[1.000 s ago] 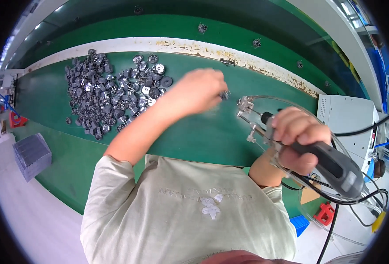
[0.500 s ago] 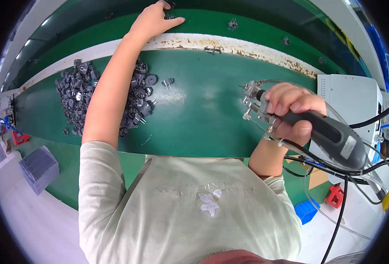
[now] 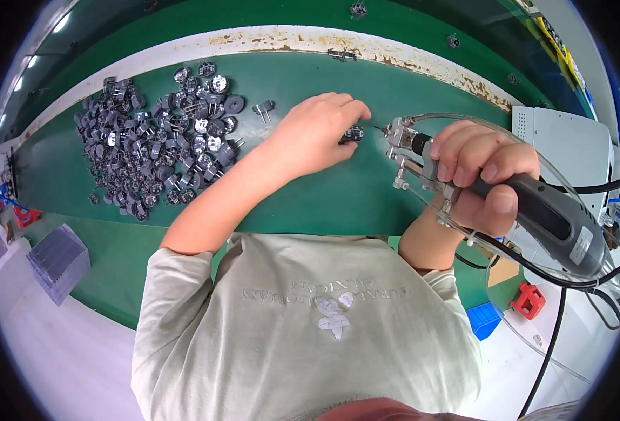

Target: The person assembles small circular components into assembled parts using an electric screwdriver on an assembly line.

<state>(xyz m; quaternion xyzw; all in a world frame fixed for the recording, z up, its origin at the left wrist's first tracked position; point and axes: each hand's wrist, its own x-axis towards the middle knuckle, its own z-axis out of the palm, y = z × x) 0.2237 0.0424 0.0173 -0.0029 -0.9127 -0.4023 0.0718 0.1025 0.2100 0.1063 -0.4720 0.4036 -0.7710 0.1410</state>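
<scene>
Okay, left hand (image 3: 317, 133) pinches component (image 3: 354, 133) at tool tip's (image 3: 382, 130) 9 o'clock, right hand (image 3: 489, 175) grips power tool (image 3: 552, 217): align squarely.

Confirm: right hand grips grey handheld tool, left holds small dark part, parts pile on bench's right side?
Not quite: the parts pile lies on the left side of the green bench, as the head view shows. The right hand grips the grey handheld tool and the left hand a small dark part.

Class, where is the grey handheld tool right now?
In the head view, the grey handheld tool is on the right, gripped in the right hand, its tip pointing toward the small dark part in the left hand.
</scene>
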